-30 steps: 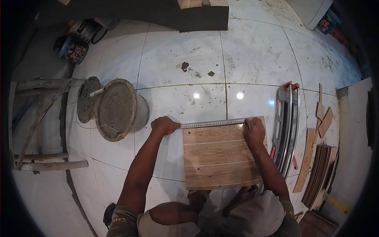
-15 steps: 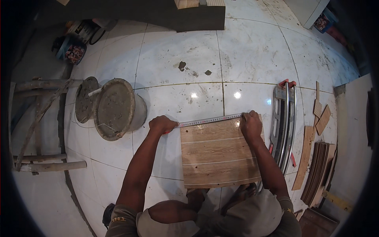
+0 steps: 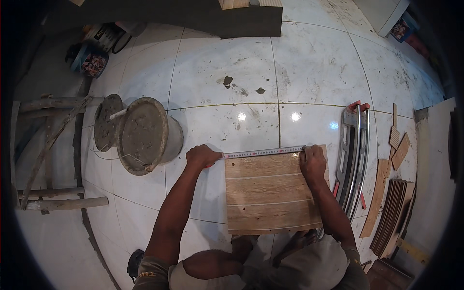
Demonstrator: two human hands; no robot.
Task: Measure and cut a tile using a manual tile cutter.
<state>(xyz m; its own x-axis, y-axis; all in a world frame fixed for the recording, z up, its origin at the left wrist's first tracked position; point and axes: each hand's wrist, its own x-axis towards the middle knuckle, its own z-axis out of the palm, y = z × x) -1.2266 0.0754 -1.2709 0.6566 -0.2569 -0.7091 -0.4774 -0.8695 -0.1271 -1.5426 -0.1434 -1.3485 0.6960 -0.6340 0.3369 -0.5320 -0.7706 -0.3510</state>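
A tape measure's pale blade (image 3: 263,151) is drawn out along the far edge of a wood-look tile (image 3: 270,193) with light stripes. My left hand (image 3: 203,156) is closed at the blade's left end, just off the tile's far left corner; a bit of red shows under the fingers, and the case is mostly hidden. Near the far right corner my right hand (image 3: 313,164) pinches the blade's other end against the tile, its fingertips bent over the edge. The near edge of the tile lies by my feet.
Left of my arm stands a bucket of grey mortar (image 3: 142,137), with a smaller mortar-filled container (image 3: 108,123) behind it. A metal tile cutter (image 3: 355,154) lies to the right, beside cut strips (image 3: 374,198) and stacked tiles (image 3: 390,215). A wooden frame (image 3: 48,150) is far left.
The whole view has shifted slightly, so everything sits a little lower and further right. Both hands keep about the same places on the tape measure and tile.
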